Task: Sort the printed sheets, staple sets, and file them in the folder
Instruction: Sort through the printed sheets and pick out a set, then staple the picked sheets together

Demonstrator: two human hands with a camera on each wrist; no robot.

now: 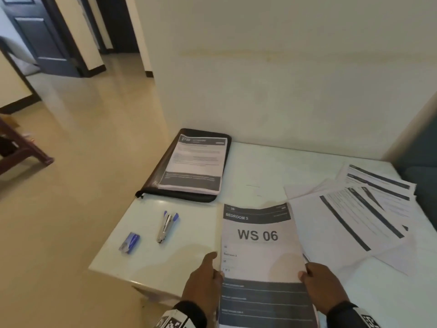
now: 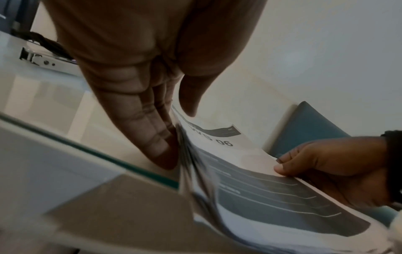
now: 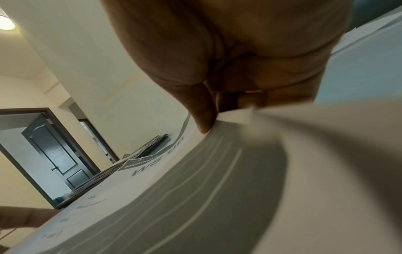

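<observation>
A set of printed sheets [image 1: 257, 245] headed "BEDROOM 3, WS 06" is lifted at the table's near edge, bowed between both hands. My left hand [image 1: 214, 266] holds its left edge, thumb on top and fingers [image 2: 156, 137] straight along the side. My right hand [image 1: 307, 274] pinches the right edge, thumb [image 3: 204, 120] over the top sheet. A black zip folder [image 1: 151, 185] lies at the back left with a stack of printed sheets [image 1: 196, 162] on it. A silver stapler with blue tips [image 1: 166, 227] lies left of the held set.
A small blue staple box [image 1: 129, 242] sits near the table's left edge. Several loose printed sheets [image 1: 354, 214] are fanned out on the right of the white table [image 1: 255, 166]. A teal chair [image 1: 421, 150] stands at the far right, against the wall.
</observation>
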